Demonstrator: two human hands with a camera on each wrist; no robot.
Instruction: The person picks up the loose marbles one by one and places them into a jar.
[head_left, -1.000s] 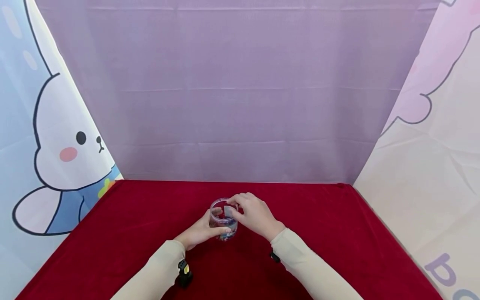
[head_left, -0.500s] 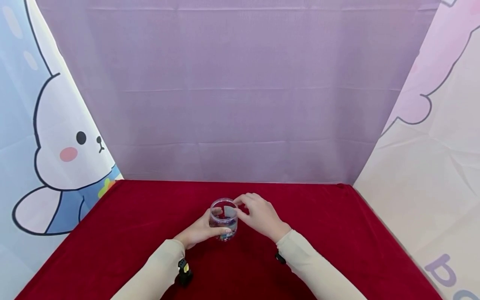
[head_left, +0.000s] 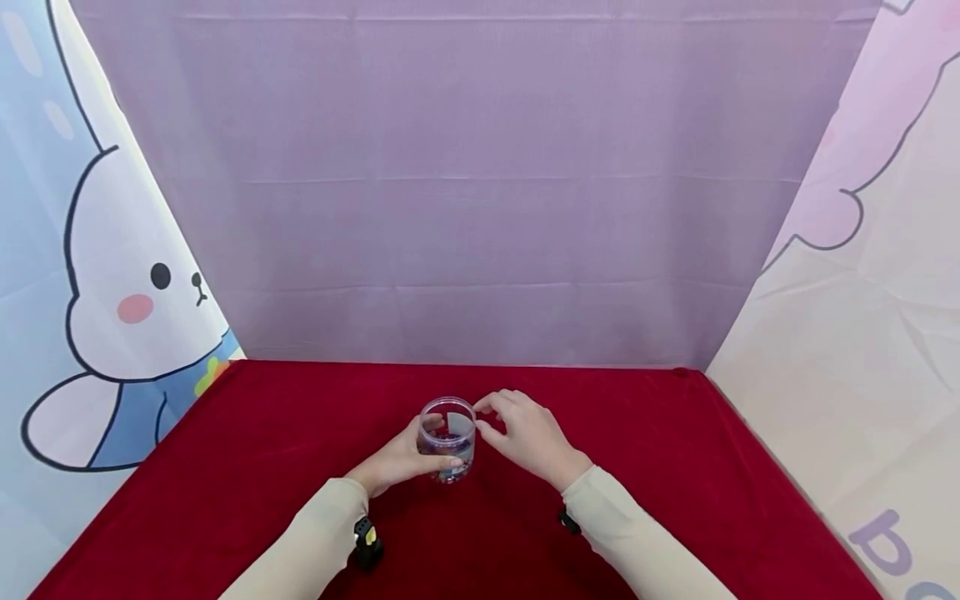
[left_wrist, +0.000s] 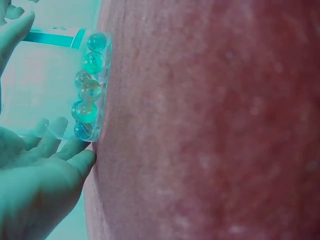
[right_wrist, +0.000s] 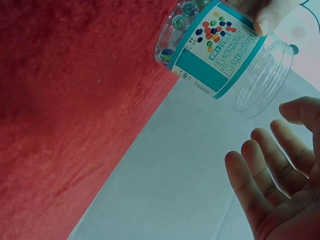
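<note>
A clear, lidless plastic jar with a teal-and-white label is held slightly tilted over the cloth in the head view. My left hand grips it from the left, thumb across the near side and fingers round the back. Several glassy marbles lie at its bottom, also seen through the wall as greenish marbles in the right wrist view. Just right of the rim is my right hand, its fingers loosely bent. The right wrist view shows nothing between those fingers, and a gap from the jar's mouth.
Red velvety cloth covers the table. A plain purple backdrop stands behind it. Printed cartoon sheets flank both sides, with a rabbit sheet on the left and a pale sheet on the right. Each wrist wears a small black device.
My right hand has drawn back to the right, from fingertips over the jar's mouth to just beside its rim. The left hand and the jar have hardly moved.
</note>
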